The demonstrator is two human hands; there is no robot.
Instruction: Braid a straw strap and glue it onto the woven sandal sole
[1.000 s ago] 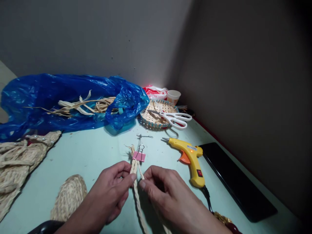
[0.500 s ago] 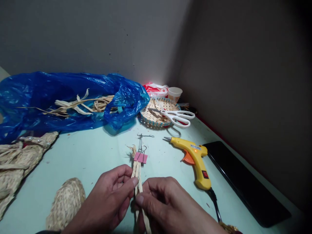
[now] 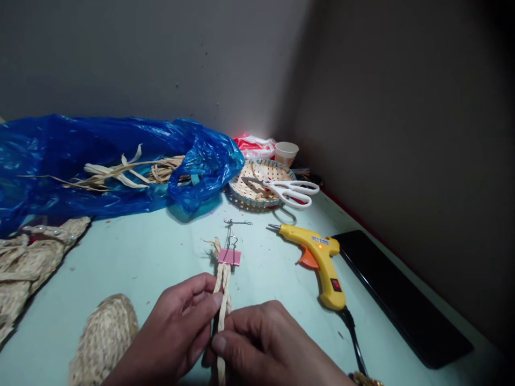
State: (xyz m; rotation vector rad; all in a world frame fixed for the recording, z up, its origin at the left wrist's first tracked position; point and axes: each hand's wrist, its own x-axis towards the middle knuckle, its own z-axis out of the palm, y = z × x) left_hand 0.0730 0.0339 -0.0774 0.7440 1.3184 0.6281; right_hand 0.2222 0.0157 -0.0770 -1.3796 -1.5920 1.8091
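Observation:
A pale straw braid [image 3: 223, 281] lies lengthwise on the light green table [image 3: 140, 257], its far end clamped in a pink binder clip [image 3: 229, 257]. My left hand [image 3: 177, 327] pinches the braid from the left, thumb and fingers closed on the strands. From the right, my right hand [image 3: 261, 348] grips the braid a little lower, its fingers curled over it. The braid's near end runs down between both hands and out of view.
A yellow glue gun [image 3: 319, 260] lies right of the braid, a black flat slab [image 3: 398, 297] beyond it. White scissors [image 3: 287, 190] rest on a small woven tray [image 3: 253, 187]. A blue plastic bag [image 3: 100, 161] holds straw at left. Woven straw pieces [image 3: 102, 340] sit near left.
Both hands have slid down the braid toward me. My right hand has closed over it more tightly, and the strands between the hands now lie twisted together.

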